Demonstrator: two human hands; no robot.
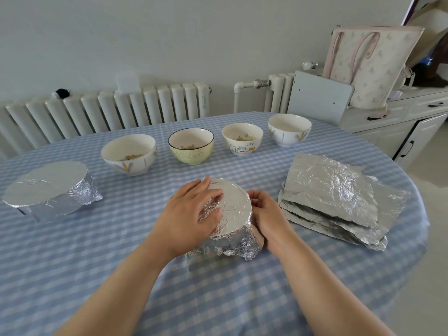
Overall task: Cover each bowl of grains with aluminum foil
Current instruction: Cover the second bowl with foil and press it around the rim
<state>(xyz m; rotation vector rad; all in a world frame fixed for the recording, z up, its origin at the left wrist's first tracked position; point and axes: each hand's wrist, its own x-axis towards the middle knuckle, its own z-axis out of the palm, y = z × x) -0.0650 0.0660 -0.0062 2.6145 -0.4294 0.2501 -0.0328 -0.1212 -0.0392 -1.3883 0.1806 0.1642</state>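
At the far left of the desk (72,275), which wears a blue-and-white checked cloth, stands a finished foil-covered bowl (48,187): its top is a flat, smooth silver disc and the foil skirt hangs crumpled down its side onto the cloth.

Behind it, running rightward across the back of the desk, four uncovered bowls stand in a row, apart from one another. The first is a white bowl with a leaf pattern (129,154) holding a few pale grains; next a yellow-green bowl with a dark rim (191,146), grains visible inside; then a small white bowl with cartoon figures (242,138), also with grains; last a white bowl with orange markings (289,129), whose contents cannot be made out.

In the near middle sits the bowl being wrapped (230,209). Foil is stretched tight over its mouth, wrinkled on the left half, and bunched in rough folds around the base. The left hand (189,214) lies flat on the top and left rim, fingers (211,192) spread open and pressing the foil down. The right hand (266,214) cups the bowl's right side, fingers (254,195) curled against the foil just under the rim.

To the right, near that hand but not touching it, lies a stack of loose foil sheets (334,195), creased and uneven at the edges.
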